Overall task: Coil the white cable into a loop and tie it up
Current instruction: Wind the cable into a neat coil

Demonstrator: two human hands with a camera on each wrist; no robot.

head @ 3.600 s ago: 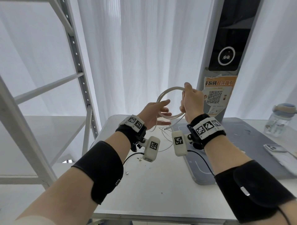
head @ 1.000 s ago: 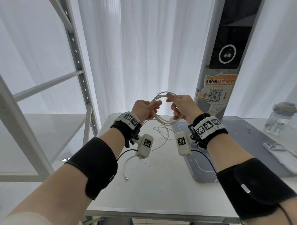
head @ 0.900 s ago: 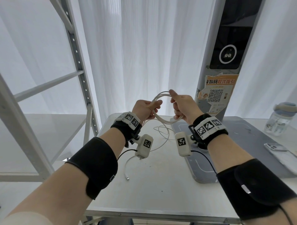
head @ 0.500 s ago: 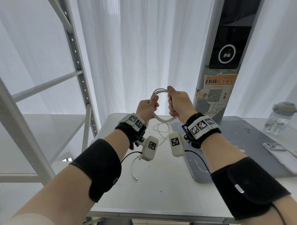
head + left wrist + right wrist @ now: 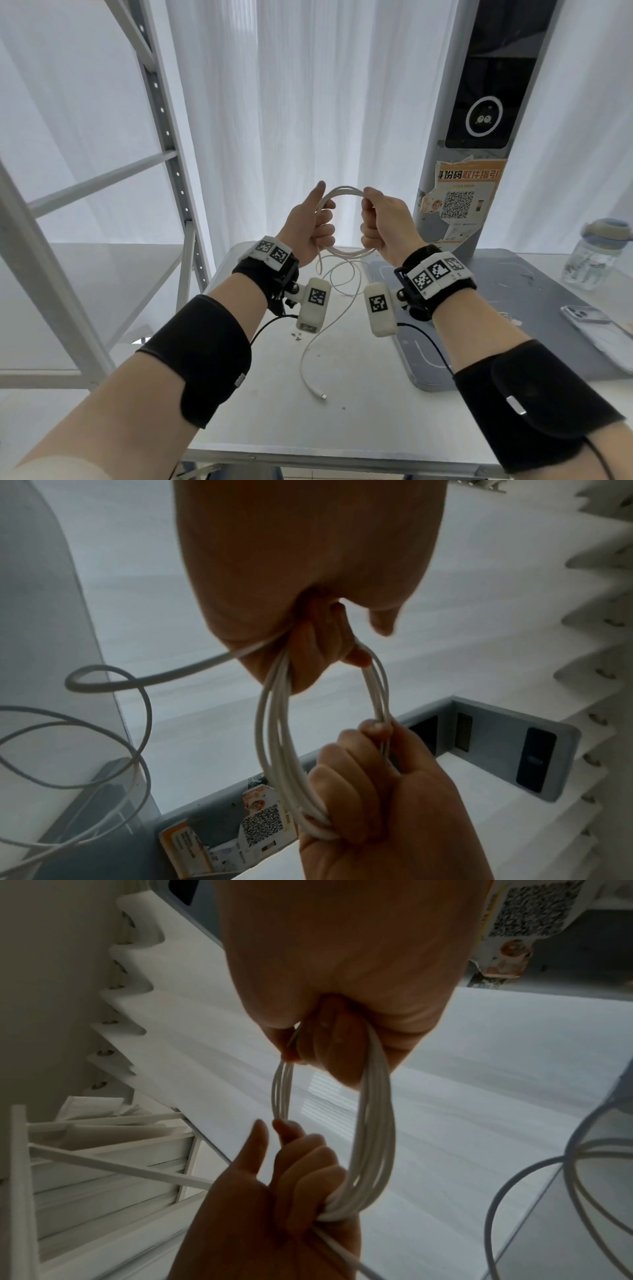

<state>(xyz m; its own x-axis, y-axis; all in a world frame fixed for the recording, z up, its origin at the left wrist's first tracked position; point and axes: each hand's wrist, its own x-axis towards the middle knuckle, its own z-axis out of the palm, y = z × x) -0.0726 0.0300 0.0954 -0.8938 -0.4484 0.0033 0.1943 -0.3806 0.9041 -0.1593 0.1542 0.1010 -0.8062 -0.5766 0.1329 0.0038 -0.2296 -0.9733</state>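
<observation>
The white cable [image 5: 344,189] is wound into a small coil of several turns, held upright in the air above the table's far part. My left hand [image 5: 320,222] grips the coil's left side with curled fingers, thumb pointing up. On the coil's right side my right hand [image 5: 371,222] is wrapped round the strands. The left wrist view shows the coil [image 5: 274,737] running from my left hand [image 5: 308,647] to my right hand [image 5: 363,783]. The right wrist view shows the coil [image 5: 377,1123] the same way. A loose tail hangs from my left hand, and its connector [image 5: 322,396] lies on the table.
A grey mat [image 5: 513,308] covers the white table [image 5: 342,428] at the right, with a phone [image 5: 589,318] and a water bottle [image 5: 596,253] beyond it. A grey kiosk pillar with a QR poster [image 5: 459,202] stands behind. A metal shelf frame [image 5: 164,137] rises at the left.
The wide loop has been drawn into a tighter coil, and both hands now grip its sides. The tail's connector has slid rightwards on the table. My left thumb has lifted.
</observation>
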